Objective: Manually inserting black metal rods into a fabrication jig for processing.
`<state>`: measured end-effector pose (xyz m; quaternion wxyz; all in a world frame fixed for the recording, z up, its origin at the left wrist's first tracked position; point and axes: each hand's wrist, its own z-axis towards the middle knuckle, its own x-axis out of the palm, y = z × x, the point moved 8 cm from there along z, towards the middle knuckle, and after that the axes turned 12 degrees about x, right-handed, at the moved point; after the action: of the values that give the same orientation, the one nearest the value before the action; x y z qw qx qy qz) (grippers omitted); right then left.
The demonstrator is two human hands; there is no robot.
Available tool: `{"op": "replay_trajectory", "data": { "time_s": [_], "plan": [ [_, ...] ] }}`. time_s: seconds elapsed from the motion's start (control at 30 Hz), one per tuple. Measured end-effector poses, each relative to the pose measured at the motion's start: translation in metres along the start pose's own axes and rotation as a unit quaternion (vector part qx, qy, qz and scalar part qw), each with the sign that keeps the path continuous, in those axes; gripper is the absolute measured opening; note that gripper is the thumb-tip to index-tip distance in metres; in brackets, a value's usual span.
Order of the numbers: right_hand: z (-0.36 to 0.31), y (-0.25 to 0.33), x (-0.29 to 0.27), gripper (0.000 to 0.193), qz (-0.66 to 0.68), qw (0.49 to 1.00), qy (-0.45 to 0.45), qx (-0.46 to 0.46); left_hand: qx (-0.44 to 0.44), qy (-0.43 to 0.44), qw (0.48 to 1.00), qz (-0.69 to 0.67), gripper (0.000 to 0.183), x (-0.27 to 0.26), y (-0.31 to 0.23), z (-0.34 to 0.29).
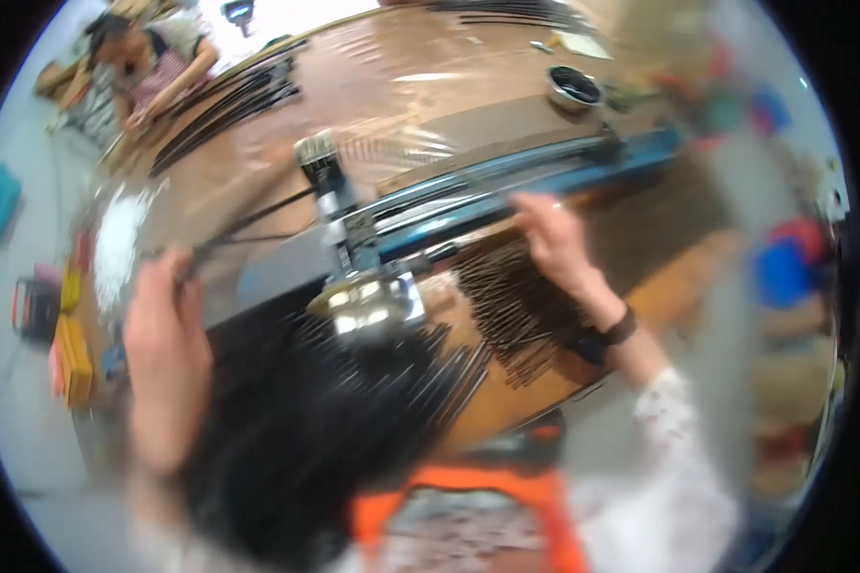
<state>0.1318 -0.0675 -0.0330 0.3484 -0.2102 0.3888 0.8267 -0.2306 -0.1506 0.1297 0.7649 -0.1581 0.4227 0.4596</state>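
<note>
My left hand (167,344) is blurred, its fingers curled around the near end of thin dark strips (258,205) that run up toward a bench machine. My right hand (556,239) is over the near side of the machine's blue rail (506,191), fingers drawn together; what they hold, if anything, is too smeared to make out. Between both hands stands the machine's black upright head (334,196), with a shiny rounded metal part (363,306) below it. Many thin dark rods (506,296) lie in rows just below my right hand.
A blurred black stranded mass (287,439) fills the lower left. A metal bowl with dark contents (573,88) sits beyond the rail. Dark strips (229,110) lie near another person (148,67) at the far left. A yellow box (73,361) stands left of the table.
</note>
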Motion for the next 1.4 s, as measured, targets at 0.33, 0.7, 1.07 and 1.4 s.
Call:
{"op": "replay_trajectory", "data": {
  "time_s": [0.33, 0.7, 1.07, 1.4],
  "plan": [
    [0.098, 0.146, 0.13, 0.012, 0.308, 0.91, 0.277, -0.018, -0.038, -0.049, 0.998, 0.007, 0.026, -0.05, 0.043, -0.019],
    [0.109, 0.167, 0.166, 0.016, 0.262, 0.92, 0.281, -0.077, -0.186, 0.005, 0.982, -0.034, 0.025, -0.032, 0.074, -0.093],
    [0.102, 0.123, 0.145, 0.004, -0.036, 0.959, 0.194, -0.203, -0.189, 0.031, 0.981, -0.018, 0.021, -0.013, 0.1, -0.1],
    [0.088, -0.072, 0.006, 0.008, -0.239, 0.959, 0.107, -0.108, -0.017, 0.149, 0.977, -0.149, 0.02, 0.141, 0.038, -0.02]
  ]
}}
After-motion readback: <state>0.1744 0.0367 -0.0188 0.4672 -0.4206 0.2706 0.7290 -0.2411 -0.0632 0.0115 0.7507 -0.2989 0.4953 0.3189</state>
